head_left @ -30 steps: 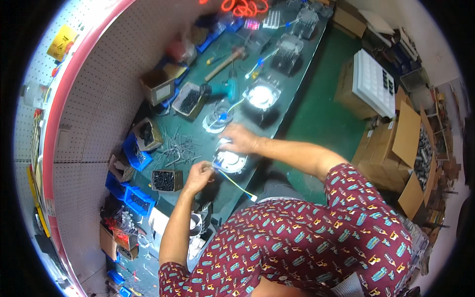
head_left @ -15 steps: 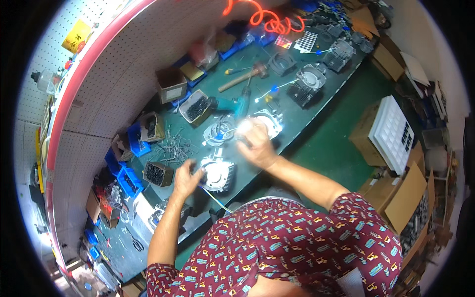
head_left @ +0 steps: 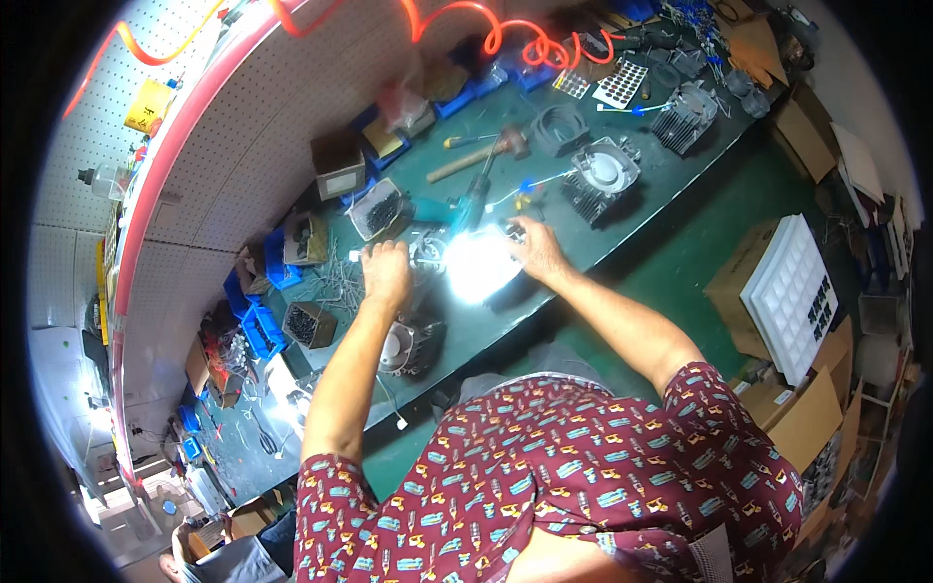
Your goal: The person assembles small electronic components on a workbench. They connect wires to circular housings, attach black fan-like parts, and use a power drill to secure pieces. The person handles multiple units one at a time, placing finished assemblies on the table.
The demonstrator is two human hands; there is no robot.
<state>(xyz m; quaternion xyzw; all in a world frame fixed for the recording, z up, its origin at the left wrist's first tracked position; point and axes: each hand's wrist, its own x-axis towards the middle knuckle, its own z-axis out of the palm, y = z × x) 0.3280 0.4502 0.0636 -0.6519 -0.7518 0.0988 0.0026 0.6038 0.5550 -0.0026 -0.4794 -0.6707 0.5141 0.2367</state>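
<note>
The left grip (head_left: pixel 387 277) has quit the nearer finned lamp housing (head_left: pixel 416 345) and seems pinched on a white connector (head_left: pixel 355 255), while the right grip (head_left: pixel 537 250) — its hold lost in glare — meets the blazing lamp (head_left: pixel 481 267) on the worktop (head_left: pixel 457 335), shifting work there.

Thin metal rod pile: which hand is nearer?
Left. The left hand is just right of the rod pile; the right hand is much farther right, beside the glaring part.
</note>
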